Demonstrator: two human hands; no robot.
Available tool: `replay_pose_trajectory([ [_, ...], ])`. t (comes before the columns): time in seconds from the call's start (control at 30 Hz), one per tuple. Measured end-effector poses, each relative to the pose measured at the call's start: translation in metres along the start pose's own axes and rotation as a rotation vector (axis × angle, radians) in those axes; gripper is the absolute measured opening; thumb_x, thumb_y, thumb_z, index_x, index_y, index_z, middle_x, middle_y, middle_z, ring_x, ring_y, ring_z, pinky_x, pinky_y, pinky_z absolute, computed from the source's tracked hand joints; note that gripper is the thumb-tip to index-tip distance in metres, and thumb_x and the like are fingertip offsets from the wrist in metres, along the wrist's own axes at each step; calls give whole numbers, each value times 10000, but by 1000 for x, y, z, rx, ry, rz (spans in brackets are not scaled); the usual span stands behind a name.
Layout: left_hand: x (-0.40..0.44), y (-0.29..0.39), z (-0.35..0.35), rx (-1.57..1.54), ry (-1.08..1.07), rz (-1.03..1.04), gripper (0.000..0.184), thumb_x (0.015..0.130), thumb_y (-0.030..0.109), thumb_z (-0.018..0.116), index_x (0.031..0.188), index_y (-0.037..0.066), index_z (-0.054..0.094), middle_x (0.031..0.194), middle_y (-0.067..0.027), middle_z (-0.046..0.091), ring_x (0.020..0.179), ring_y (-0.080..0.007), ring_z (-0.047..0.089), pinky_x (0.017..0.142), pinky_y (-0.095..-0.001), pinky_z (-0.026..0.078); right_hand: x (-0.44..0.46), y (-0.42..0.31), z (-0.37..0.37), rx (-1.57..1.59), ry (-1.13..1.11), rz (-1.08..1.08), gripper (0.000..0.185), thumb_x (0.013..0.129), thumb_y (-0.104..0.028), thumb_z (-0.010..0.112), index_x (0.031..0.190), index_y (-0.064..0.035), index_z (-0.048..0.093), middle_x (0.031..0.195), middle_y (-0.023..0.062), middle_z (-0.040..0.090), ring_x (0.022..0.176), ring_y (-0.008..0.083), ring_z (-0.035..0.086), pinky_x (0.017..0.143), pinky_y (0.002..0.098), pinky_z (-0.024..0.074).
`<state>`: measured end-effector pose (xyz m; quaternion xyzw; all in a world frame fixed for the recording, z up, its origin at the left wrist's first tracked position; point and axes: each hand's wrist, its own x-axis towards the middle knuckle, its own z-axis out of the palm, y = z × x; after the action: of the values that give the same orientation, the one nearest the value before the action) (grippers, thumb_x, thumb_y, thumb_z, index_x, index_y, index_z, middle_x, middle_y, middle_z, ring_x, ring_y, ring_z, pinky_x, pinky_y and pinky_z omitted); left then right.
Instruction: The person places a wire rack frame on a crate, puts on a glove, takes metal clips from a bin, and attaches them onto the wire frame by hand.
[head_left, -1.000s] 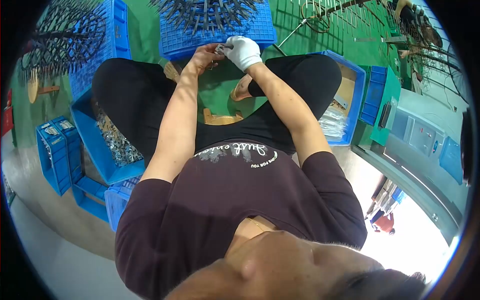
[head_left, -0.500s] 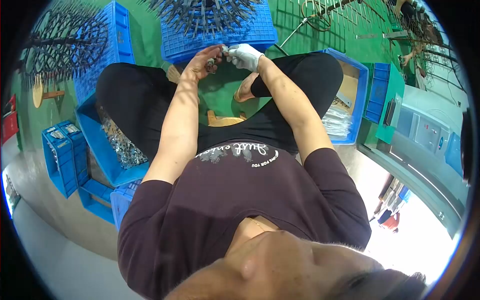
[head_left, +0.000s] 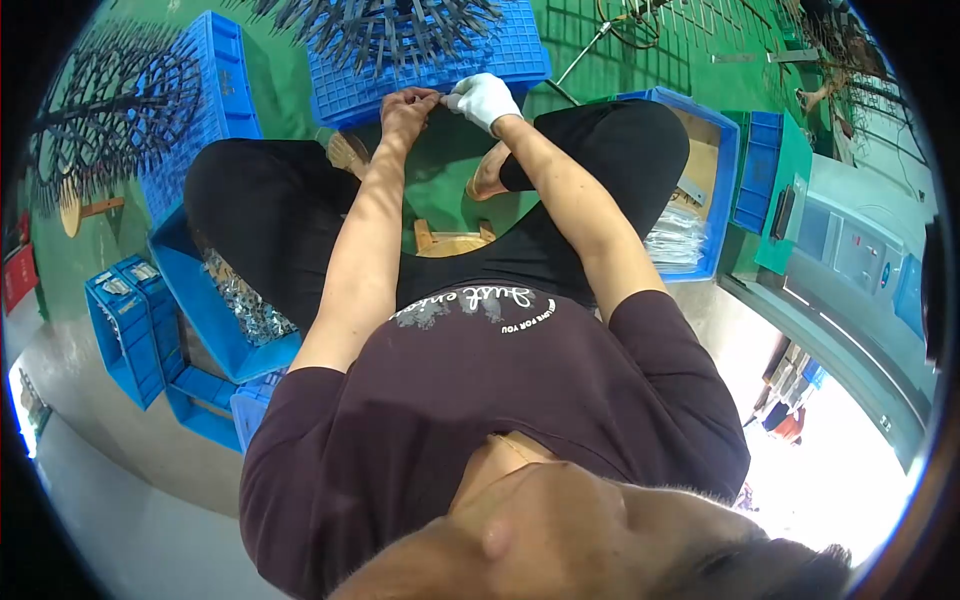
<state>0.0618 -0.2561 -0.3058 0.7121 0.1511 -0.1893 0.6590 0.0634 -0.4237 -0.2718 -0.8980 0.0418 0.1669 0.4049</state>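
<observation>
My bare left hand (head_left: 406, 112) is closed, its fingers curled near the front edge of a blue crate (head_left: 430, 78). Beside it, my right hand (head_left: 484, 102) wears a white glove and has its fingers pinched together. The fingertips of both hands nearly meet; whatever lies between or inside them is too small and hidden to name. Just beyond the hands, a spiky cluster of dark metal strips (head_left: 395, 35) rises over the crate.
A blue bin of small metal parts (head_left: 258, 312) stands at left, and a blue bin with bagged pieces (head_left: 675, 240) at right. Another dark rack (head_left: 120, 120) is far left. A wooden stool (head_left: 452, 243) shows between the legs.
Small metal pieces visible in my left hand half a second ago are now hidden. My left fingers have curled in, and the crate and dark cluster sit slightly further left in view.
</observation>
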Motion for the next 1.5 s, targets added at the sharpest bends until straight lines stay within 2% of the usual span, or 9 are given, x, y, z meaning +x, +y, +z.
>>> replay_pose_trajectory([
  [0.03,0,-2,1,-46,-6,-15,175,800,193,777,880,47,725,623,21,578,474,-61,470,426,-222,391,-3,-6,-2,-104,37,-14,310,748,-325,712,826,-26,703,799,169,687,798,333,666,750,389,516],
  [0.27,32,0,5,-391,50,-445,291,759,342,813,885,113,686,612,23,535,469,-93,505,416,-253,410,3,-16,7,-252,218,56,267,765,-358,672,834,-102,700,833,140,683,824,342,651,744,409,517],
  [0.4,49,-10,10,-508,33,-364,377,720,401,832,915,122,669,637,11,520,459,-128,500,419,-244,413,10,-9,10,-295,259,9,222,798,-346,629,818,-137,701,832,116,686,811,341,653,716,423,521],
  [0.53,45,3,20,-628,146,-406,236,748,164,824,834,87,618,648,10,546,537,-95,501,448,-254,427,9,-12,8,-296,276,20,214,809,-344,630,824,-141,695,832,106,684,817,326,652,709,420,516],
  [0.73,54,-5,21,-610,164,-386,244,733,110,830,821,90,604,672,-5,563,548,-110,514,447,-264,434,14,-7,13,-308,293,-13,225,790,-354,666,840,-140,715,832,96,693,822,307,658,718,403,517],
  [0.83,56,-7,23,-660,160,-373,351,661,167,885,734,139,543,633,-10,526,474,-133,502,401,-242,420,16,-8,14,-290,319,-6,221,786,-358,669,836,-148,717,827,95,692,821,303,658,715,399,517],
  [0.93,57,-8,25,-665,170,-350,330,674,156,874,730,143,549,596,-4,523,439,-134,493,399,-243,411,16,-10,14,-319,318,3,221,786,-360,671,830,-149,718,820,94,691,814,301,659,710,398,517],
  [1.03,59,-8,23,-629,169,-379,274,732,58,821,748,109,552,652,-1,565,515,-124,503,424,-276,411,15,-12,14,-319,315,18,221,784,-359,676,819,-144,716,816,93,690,812,301,658,708,399,516],
  [1.5,65,-15,23,-672,167,-356,297,728,38,817,742,120,532,641,4,538,505,-111,489,417,-269,387,17,-21,8,-361,274,28,268,804,-385,647,787,-124,702,791,108,687,788,318,661,702,406,520],
])
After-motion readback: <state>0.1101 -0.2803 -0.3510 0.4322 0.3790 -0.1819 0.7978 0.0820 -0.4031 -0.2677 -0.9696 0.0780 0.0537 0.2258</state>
